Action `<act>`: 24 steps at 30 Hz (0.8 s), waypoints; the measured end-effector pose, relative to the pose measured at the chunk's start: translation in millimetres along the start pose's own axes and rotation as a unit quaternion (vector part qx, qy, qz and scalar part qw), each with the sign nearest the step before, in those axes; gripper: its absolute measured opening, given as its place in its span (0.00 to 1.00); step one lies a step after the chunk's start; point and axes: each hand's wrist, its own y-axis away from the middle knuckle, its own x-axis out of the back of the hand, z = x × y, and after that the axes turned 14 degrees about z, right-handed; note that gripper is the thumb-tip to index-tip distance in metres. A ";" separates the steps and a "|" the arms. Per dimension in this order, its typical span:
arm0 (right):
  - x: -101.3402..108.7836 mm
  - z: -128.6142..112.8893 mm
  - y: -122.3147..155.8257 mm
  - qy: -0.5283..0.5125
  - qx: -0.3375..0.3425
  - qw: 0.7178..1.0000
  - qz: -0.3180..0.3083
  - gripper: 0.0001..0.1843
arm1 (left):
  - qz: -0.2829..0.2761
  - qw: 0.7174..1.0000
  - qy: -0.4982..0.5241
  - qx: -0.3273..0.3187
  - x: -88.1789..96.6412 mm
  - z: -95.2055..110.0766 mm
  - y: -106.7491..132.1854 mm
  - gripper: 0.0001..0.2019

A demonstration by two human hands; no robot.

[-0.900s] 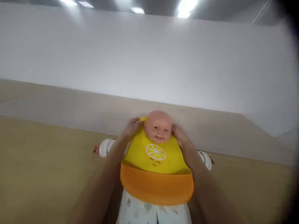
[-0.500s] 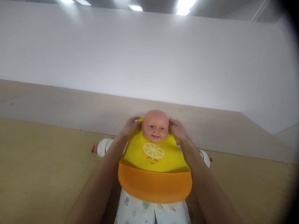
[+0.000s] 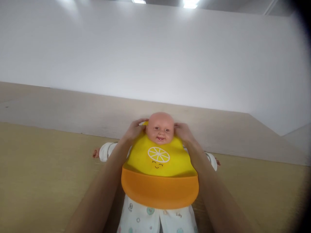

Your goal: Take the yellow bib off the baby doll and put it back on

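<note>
A baby doll in white printed clothes lies face up, arms spread to both sides. Over its chest is a yellow silicone bib with a white citrus slice and an orange catch pocket. My left hand is closed on the bib's yellow neck strap, beside the doll's head on the left. On the other side, my right hand has its fingers curled in behind the doll's neck at the bib's other strap. The fingertips of both hands are partly hidden by the head.
The doll lies on a yellowish-tan surface. Beyond its head runs a pale grey-beige strip, then a white wall. Ceiling lights shine at the top.
The view has tipped slightly, so everything sits a little higher or further left. Both hands stay at the bib's neck straps, with only small finger shifts.
</note>
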 end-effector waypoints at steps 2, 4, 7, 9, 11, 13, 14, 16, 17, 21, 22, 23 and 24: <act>0.6 1.3 -0.5 -0.015 -0.018 1.000 -0.011 0.18 | 0.004 1.000 -0.010 -0.003 -0.2 -1.5 -1.1 0.22; 1.5 1.4 -0.7 -0.026 -0.012 0.999 -0.023 0.20 | 0.006 1.000 -0.015 -0.005 -0.4 -2.8 -2.4 0.21; 2.5 0.4 -0.1 -0.021 0.015 0.999 -0.025 0.19 | 0.003 1.000 -0.007 0.003 -0.5 -4.9 -2.9 0.20; 2.3 0.9 0.0 -0.021 0.027 0.999 -0.024 0.19 | -0.012 1.000 0.008 0.015 -0.4 -5.8 -1.5 0.18; 1.0 3.2 -0.5 -0.028 0.032 0.999 -0.030 0.19 | -0.034 0.999 0.027 0.032 -0.3 -5.7 1.2 0.17; -0.9 6.8 -2.1 -0.034 0.040 0.998 -0.031 0.20 | -0.049 0.997 0.038 0.051 -0.6 -4.2 4.5 0.16; -1.7 8.7 -3.1 -0.034 0.047 0.998 -0.031 0.20 | -0.052 0.996 0.039 0.059 -0.9 -3.0 6.1 0.16; -3.0 12.0 -5.6 -0.029 0.070 0.997 -0.024 0.19 | -0.055 0.995 0.037 0.073 -1.6 -0.4 8.8 0.16; -3.2 13.4 -6.8 -0.024 0.085 0.996 -0.018 0.19 | -0.058 0.995 0.037 0.077 -2.0 0.8 9.9 0.16; -2.7 16.1 -9.7 0.002 0.118 0.993 0.013 0.18 | -0.069 0.992 0.049 0.094 -2.2 3.7 12.5 0.16; -2.4 16.1 -9.6 0.006 0.110 0.994 0.020 0.17 | -0.070 0.991 0.055 0.102 -1.9 3.8 12.7 0.16; -2.2 15.8 -9.2 0.007 0.097 0.995 0.026 0.17 | -0.072 0.989 0.062 0.110 -1.5 3.7 12.6 0.16; -2.1 15.2 -8.4 0.006 0.081 0.996 0.030 0.16 | -0.072 0.988 0.067 0.118 -1.1 3.4 12.4 0.15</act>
